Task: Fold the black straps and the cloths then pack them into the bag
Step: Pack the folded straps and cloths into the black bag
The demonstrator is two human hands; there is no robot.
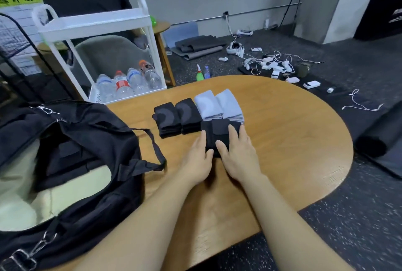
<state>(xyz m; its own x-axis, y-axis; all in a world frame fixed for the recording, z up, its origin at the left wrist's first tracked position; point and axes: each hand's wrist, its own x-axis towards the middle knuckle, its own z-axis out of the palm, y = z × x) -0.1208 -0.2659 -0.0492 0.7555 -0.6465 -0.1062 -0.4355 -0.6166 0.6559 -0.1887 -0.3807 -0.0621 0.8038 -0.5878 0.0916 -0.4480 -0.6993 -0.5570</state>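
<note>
A folded black strap lies on the wooden table in front of me. My left hand and my right hand grip it from both sides, thumbs on top near its front edge. Behind it stand two folded black cloths and two folded light blue cloths in a row. The black bag lies open at the left, showing a cream lining and dark folded items inside.
A white cart with water bottles stands behind the table at the left, with a person in black beyond it. Chargers, cables and mats litter the dark floor at the back right. A rolled black mat lies right of the table.
</note>
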